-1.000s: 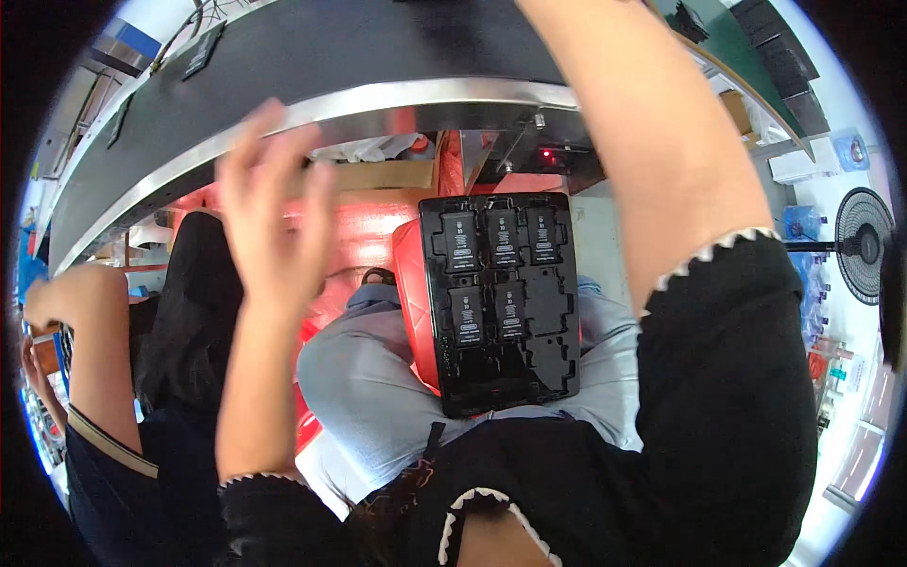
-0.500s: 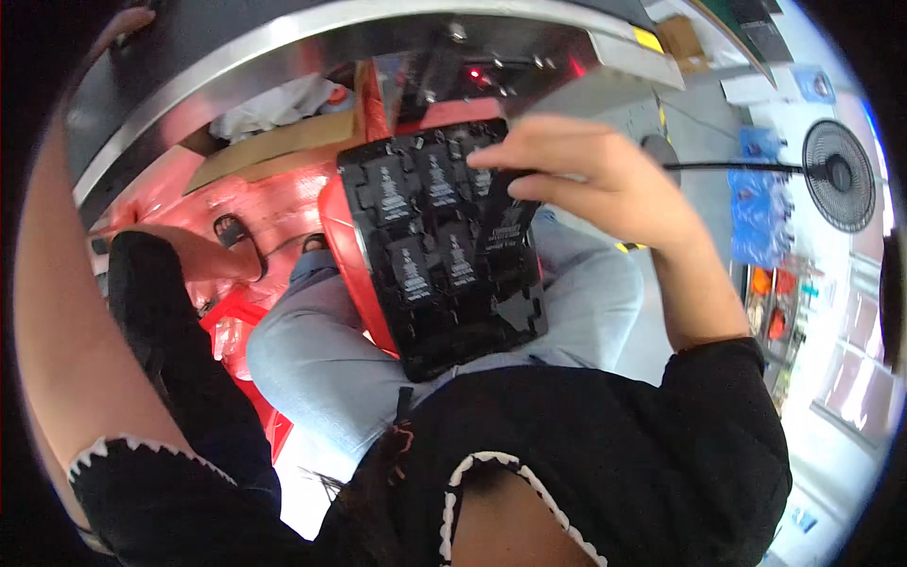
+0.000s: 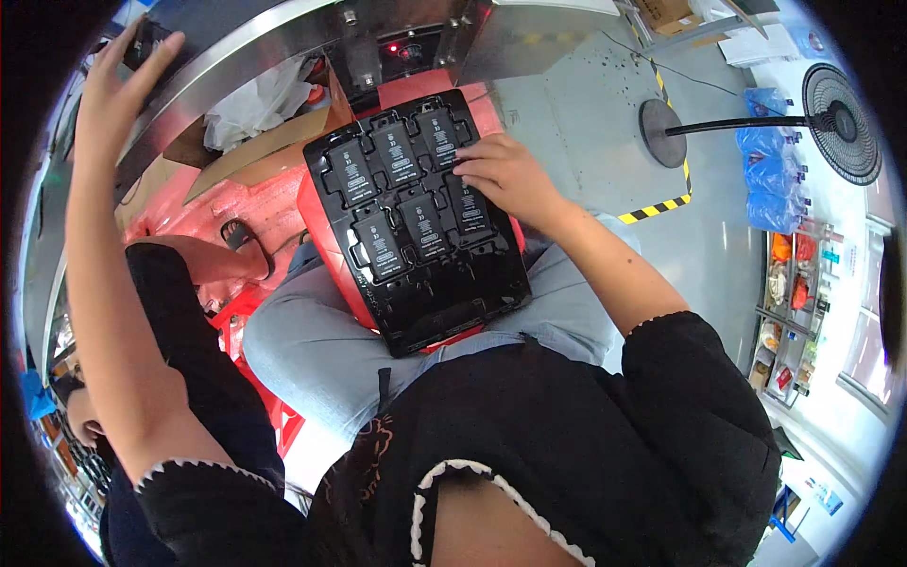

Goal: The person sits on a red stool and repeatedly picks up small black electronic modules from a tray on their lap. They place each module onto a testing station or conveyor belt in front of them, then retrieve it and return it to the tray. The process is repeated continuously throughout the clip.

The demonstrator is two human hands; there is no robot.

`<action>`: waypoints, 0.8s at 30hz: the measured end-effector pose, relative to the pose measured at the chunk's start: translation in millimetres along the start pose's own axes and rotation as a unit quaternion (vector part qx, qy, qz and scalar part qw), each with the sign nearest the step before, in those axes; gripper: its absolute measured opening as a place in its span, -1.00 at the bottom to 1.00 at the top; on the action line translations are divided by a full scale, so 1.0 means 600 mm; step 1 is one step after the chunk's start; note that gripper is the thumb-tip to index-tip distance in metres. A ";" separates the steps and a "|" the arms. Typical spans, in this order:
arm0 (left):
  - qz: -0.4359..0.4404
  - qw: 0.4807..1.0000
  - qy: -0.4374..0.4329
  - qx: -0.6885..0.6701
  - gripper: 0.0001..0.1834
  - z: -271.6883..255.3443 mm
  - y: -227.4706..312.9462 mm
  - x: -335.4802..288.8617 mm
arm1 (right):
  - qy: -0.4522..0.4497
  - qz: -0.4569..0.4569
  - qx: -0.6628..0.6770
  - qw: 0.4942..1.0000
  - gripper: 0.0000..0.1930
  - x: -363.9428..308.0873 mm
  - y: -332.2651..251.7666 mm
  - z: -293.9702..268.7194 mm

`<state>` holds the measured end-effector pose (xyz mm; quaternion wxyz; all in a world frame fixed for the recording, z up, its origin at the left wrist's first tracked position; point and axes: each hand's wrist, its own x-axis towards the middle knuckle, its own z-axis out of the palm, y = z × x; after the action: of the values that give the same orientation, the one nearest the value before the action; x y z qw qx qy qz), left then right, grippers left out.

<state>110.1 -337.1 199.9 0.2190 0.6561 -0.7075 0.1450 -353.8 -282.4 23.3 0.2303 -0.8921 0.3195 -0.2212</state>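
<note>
Six flat black batteries (image 3: 425, 227) lie in one black moulded tray (image 3: 458, 307): three in the far row, three in the middle row. The near part of the tray shows bare plastic. The tray rests across the lap, rotated slightly; one red surface (image 3: 331, 250) projects beyond its left edge.

The right hand (image 3: 507, 178) is partly closed, thumb and fingertips at the junction of the two right-hand batteries. Whether it grips either cannot be told. The left hand (image 3: 118, 90) has thumb and fingers spread about one dark object (image 3: 146, 40) on the black bench (image 3: 203, 30); a grip cannot be confirmed.

The metal bench edge (image 3: 222, 68) runs diagonally beyond the tray, far left. To the right, grey floor (image 3: 562, 118) gives open room between the right hand and one fan (image 3: 843, 128).

Compared with the first earlier frame, the battery count rises from five to six; the added unit occupies the middle row's right pocket.
</note>
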 end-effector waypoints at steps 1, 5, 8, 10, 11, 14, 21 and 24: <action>0.032 0.997 0.063 -0.020 -0.37 -0.024 0.069 -0.039 | 0.021 -0.026 -0.022 0.999 -0.79 -0.004 -0.004 0.003; 0.119 0.963 -0.098 -0.220 -0.14 -0.030 0.276 -0.201 | 0.053 0.086 -0.016 0.995 -0.74 -0.074 -0.019 -0.010; 0.092 0.921 -0.260 -0.276 -0.01 -0.020 0.369 -0.364 | 0.031 0.112 0.038 0.992 -0.73 -0.086 -0.027 0.007; 0.065 0.914 -0.278 -0.289 -0.04 0.018 0.398 -0.438 | 0.015 0.119 0.051 0.991 -0.74 -0.091 -0.036 0.006; 0.050 0.915 -0.291 -0.276 -0.10 0.032 0.406 -0.462 | 0.020 0.116 0.043 0.992 -0.74 -0.091 -0.040 0.003; 0.019 0.934 -0.268 -0.235 -0.13 0.066 0.423 -0.520 | 0.039 0.097 0.003 0.994 -0.70 -0.092 -0.049 -0.012; 0.034 0.944 -0.239 -0.225 -0.32 0.080 0.429 -0.553 | 0.006 0.060 -0.078 0.995 -0.53 -0.068 -0.031 0.019; 0.038 0.941 -0.245 -0.229 -0.42 0.080 0.426 -0.556 | -0.053 0.092 -0.058 0.993 -0.50 -0.056 -0.036 0.014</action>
<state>-134.9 -47.4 12.5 0.1779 0.5765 -0.7775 -0.1777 -362.5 -242.8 20.0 0.2137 -0.8813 0.3999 -0.1329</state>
